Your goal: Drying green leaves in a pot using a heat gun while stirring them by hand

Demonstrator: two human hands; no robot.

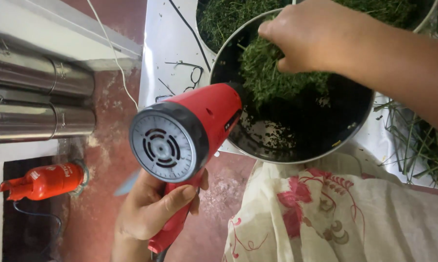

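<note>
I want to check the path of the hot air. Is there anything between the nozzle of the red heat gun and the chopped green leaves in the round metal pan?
Nothing visible: the red heat gun points over the round metal pan's rim at the chopped green leaves; the right hand rests on them farther back.

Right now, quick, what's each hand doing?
Left hand: closed around the red heat gun.
Right hand: in the pan, fingers curled into the chopped greens.

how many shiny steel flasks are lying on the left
2. The upper flask lies against the left edge beside the pale ledge; the lower flask lies just below it, above the red gas cylinder. Both run off the frame, so more may be hidden.
</note>
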